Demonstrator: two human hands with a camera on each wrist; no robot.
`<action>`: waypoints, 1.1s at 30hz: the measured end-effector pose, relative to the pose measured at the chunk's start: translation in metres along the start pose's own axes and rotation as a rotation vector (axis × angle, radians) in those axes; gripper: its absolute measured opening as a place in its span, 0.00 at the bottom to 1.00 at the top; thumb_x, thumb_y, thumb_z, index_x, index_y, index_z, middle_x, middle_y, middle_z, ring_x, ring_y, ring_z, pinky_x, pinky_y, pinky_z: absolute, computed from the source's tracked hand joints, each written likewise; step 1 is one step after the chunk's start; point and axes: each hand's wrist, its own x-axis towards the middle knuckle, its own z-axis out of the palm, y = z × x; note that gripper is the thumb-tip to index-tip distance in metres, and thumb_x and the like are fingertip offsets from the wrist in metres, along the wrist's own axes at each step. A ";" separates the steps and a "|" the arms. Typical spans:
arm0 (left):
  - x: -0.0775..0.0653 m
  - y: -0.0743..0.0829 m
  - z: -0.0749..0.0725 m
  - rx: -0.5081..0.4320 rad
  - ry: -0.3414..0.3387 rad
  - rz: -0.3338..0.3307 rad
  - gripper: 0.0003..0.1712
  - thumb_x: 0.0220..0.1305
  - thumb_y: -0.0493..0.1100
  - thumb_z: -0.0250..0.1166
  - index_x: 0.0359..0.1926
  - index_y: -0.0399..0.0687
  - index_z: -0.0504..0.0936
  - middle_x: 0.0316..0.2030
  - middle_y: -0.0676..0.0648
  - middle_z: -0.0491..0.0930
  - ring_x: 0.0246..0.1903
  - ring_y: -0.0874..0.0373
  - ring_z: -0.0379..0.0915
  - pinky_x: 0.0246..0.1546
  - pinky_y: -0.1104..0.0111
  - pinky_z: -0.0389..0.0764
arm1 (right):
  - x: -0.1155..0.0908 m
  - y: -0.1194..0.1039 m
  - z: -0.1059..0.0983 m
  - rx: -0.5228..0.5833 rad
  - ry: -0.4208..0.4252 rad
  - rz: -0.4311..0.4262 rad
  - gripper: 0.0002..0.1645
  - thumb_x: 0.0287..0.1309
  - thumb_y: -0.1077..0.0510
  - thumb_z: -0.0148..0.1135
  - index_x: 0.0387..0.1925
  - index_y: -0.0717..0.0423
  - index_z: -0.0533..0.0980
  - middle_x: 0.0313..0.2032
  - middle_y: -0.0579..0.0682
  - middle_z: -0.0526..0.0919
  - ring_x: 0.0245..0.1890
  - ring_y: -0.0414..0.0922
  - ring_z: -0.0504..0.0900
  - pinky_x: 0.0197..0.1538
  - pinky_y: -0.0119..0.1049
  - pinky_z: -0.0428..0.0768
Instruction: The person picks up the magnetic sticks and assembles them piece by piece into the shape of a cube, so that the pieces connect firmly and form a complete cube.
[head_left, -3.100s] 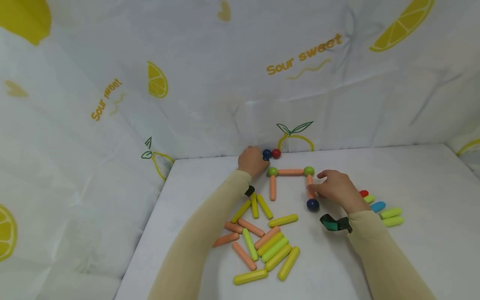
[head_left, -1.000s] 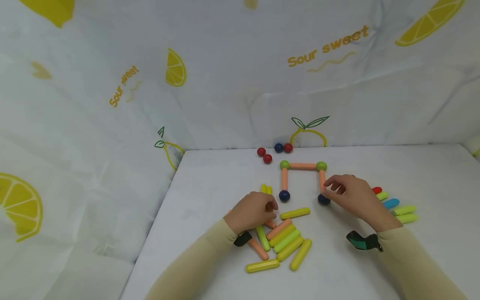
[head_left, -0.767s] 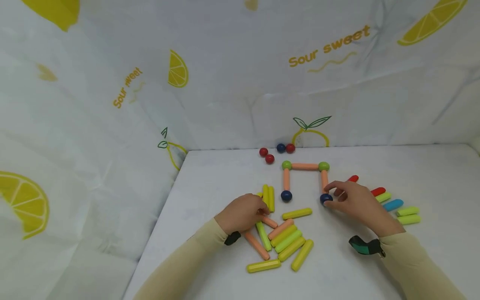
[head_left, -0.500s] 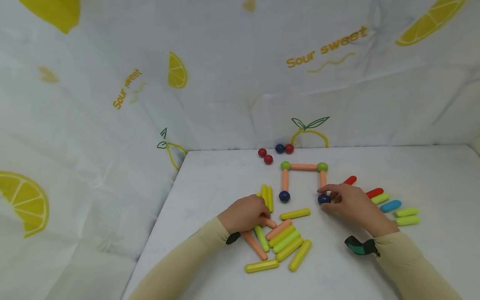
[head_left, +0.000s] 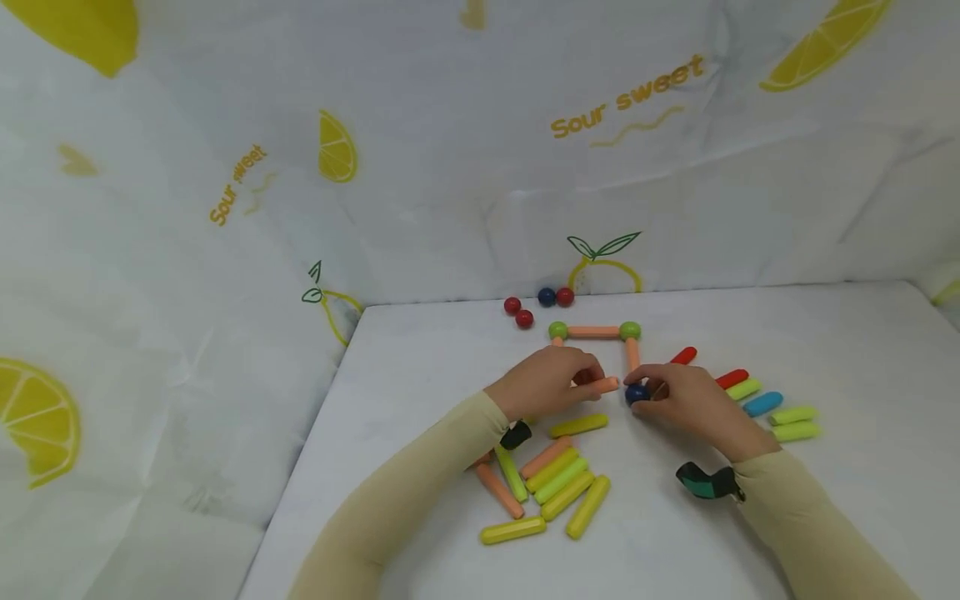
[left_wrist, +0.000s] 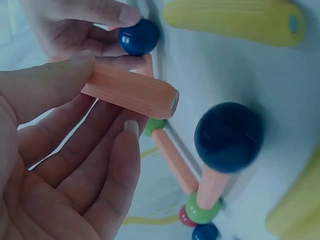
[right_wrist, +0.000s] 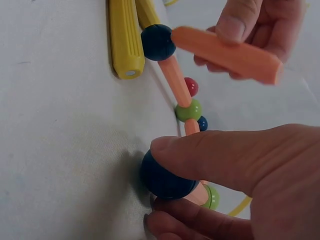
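My left hand (head_left: 551, 383) pinches an orange magnetic rod (left_wrist: 132, 91) between thumb and fingers, above the near side of a partly built frame. With thumb and fingertips, my right hand (head_left: 693, 404) grips a dark blue ball (right_wrist: 167, 175) at the end of the frame's right rod (head_left: 633, 354). Green balls (head_left: 630, 331) form the far corners, joined by an orange rod (head_left: 594, 332). At the near left corner sits another dark blue ball (left_wrist: 229, 137), hidden behind my left hand in the head view. The held rod's free end points toward the right-hand ball, with a small gap between.
Yellow, lime and orange rods (head_left: 562, 479) lie in a loose group at the near left. Red and blue balls (head_left: 524, 319) rest by the back edge. Red, lime and blue rods (head_left: 763, 404) lie right of my right hand. A printed cloth (head_left: 450, 208) hangs behind the table.
My left hand set a blue ball at the near left corner, then picked an orange rod from the group and brought it right and up. My right hand moved from the rod onto the blue ball.
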 end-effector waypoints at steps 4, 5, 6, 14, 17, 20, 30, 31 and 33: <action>0.016 -0.001 0.003 0.026 -0.037 -0.014 0.15 0.82 0.58 0.61 0.47 0.58 0.89 0.33 0.63 0.83 0.33 0.69 0.75 0.38 0.80 0.75 | 0.004 -0.004 0.000 0.009 -0.011 -0.005 0.26 0.64 0.53 0.78 0.60 0.56 0.82 0.42 0.54 0.87 0.42 0.50 0.83 0.46 0.49 0.86; 0.018 -0.001 0.004 0.037 -0.044 -0.019 0.15 0.82 0.58 0.61 0.47 0.58 0.89 0.33 0.63 0.83 0.32 0.68 0.75 0.37 0.80 0.75 | 0.005 -0.005 0.000 0.008 -0.012 -0.003 0.26 0.63 0.53 0.78 0.60 0.56 0.82 0.42 0.54 0.87 0.42 0.50 0.83 0.46 0.49 0.86; 0.020 -0.002 0.004 0.045 -0.053 -0.025 0.14 0.82 0.57 0.61 0.47 0.58 0.89 0.33 0.63 0.83 0.32 0.68 0.75 0.37 0.80 0.75 | 0.005 -0.005 0.000 0.006 -0.012 0.002 0.26 0.63 0.53 0.78 0.60 0.56 0.82 0.42 0.54 0.87 0.42 0.50 0.83 0.47 0.49 0.87; 0.023 -0.005 0.003 0.068 -0.112 -0.039 0.11 0.80 0.51 0.65 0.54 0.55 0.89 0.38 0.60 0.85 0.37 0.66 0.76 0.42 0.79 0.76 | 0.002 -0.004 -0.001 0.015 -0.015 0.032 0.27 0.64 0.53 0.77 0.62 0.54 0.82 0.44 0.55 0.87 0.44 0.52 0.83 0.47 0.49 0.87; 0.024 -0.006 0.006 0.069 -0.123 -0.035 0.11 0.80 0.51 0.65 0.54 0.55 0.89 0.40 0.60 0.85 0.38 0.66 0.76 0.43 0.79 0.76 | 0.001 -0.002 -0.001 0.015 -0.014 0.032 0.26 0.64 0.53 0.77 0.62 0.53 0.83 0.44 0.55 0.87 0.45 0.52 0.83 0.47 0.49 0.87; 0.026 -0.007 0.012 0.077 -0.132 -0.037 0.11 0.80 0.51 0.65 0.54 0.56 0.89 0.40 0.60 0.85 0.38 0.67 0.76 0.42 0.79 0.76 | -0.001 0.000 0.000 0.020 -0.012 0.027 0.26 0.64 0.53 0.77 0.61 0.53 0.83 0.45 0.55 0.87 0.45 0.52 0.84 0.46 0.49 0.87; 0.034 -0.003 0.027 0.156 -0.087 -0.057 0.11 0.78 0.51 0.68 0.53 0.55 0.91 0.44 0.60 0.88 0.36 0.70 0.76 0.41 0.80 0.77 | -0.002 -0.001 -0.003 0.025 0.000 0.020 0.24 0.64 0.55 0.77 0.60 0.53 0.83 0.44 0.56 0.88 0.44 0.52 0.84 0.47 0.50 0.86; 0.034 -0.002 0.028 0.155 -0.086 -0.059 0.12 0.78 0.51 0.68 0.54 0.55 0.91 0.45 0.59 0.88 0.37 0.69 0.76 0.41 0.80 0.77 | -0.002 -0.001 -0.003 0.025 0.002 0.020 0.24 0.64 0.55 0.76 0.60 0.54 0.83 0.44 0.56 0.88 0.43 0.52 0.84 0.47 0.50 0.86; 0.035 -0.001 0.029 0.153 -0.083 -0.065 0.13 0.78 0.51 0.68 0.55 0.54 0.90 0.46 0.58 0.88 0.37 0.69 0.77 0.42 0.80 0.77 | -0.001 -0.001 -0.003 0.025 0.003 0.020 0.23 0.64 0.56 0.76 0.60 0.54 0.83 0.43 0.56 0.87 0.42 0.52 0.83 0.45 0.49 0.86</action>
